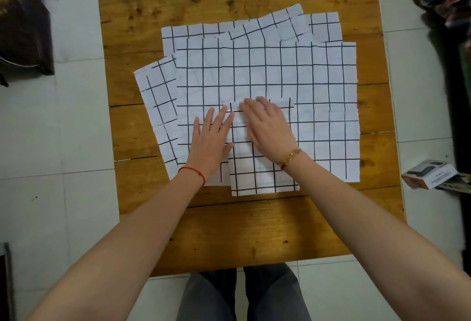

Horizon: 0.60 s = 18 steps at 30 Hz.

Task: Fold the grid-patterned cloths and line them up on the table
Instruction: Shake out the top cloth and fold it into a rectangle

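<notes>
With our left hand (210, 142) and right hand (270, 127) flat and open, gripping nothing, we press the folded cloth (262, 175) lying on the pile (318, 86) near the table (254, 231) front, smoothing slowly outward.

Even, soft overhead light, fairly bright; faint glare on the table (254, 231); shadows weak; right hand (267, 127) smeared by motion blur; wide-angle bending at edges; corners dim and soft.
</notes>
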Available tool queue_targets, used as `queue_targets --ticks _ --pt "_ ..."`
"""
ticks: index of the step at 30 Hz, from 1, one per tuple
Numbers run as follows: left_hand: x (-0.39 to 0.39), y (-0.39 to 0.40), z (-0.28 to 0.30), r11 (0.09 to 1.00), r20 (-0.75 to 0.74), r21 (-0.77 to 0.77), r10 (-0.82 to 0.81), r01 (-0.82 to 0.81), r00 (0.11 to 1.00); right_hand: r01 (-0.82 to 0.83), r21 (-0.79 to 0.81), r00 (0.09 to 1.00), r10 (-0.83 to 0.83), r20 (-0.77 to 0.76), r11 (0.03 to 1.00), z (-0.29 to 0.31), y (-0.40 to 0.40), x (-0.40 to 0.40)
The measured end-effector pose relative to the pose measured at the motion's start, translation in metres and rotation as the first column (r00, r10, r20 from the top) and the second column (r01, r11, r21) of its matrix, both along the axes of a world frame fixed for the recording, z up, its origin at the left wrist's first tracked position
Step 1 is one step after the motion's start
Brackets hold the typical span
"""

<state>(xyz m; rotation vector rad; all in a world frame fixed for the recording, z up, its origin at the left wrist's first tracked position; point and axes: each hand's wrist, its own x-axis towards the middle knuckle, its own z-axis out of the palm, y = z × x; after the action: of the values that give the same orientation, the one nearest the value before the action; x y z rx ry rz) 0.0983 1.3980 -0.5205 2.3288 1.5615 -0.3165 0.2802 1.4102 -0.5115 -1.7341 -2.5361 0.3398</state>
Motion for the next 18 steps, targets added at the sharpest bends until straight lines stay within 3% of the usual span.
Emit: queue_targets --ticks 4,9,18 --pt "-0.002 0.000 -0.001 1.000 0.007 0.013 -0.013 0.013 1.000 -0.045 -0.161 0.985 0.071 0.160 0.986 -0.011 -0.004 -0.017" --pt "-0.004 0.002 -0.004 0.999 -0.018 0.033 -0.027 0.028 0.999 -0.011 -0.203 0.978 0.053 0.202 0.979 -0.015 -0.006 -0.010" --pt "-0.006 0.002 -0.006 0.998 -0.025 0.039 -0.048 0.049 0.999 0.250 -0.192 0.951 -0.202 0.236 0.949 -0.015 -0.020 0.060"
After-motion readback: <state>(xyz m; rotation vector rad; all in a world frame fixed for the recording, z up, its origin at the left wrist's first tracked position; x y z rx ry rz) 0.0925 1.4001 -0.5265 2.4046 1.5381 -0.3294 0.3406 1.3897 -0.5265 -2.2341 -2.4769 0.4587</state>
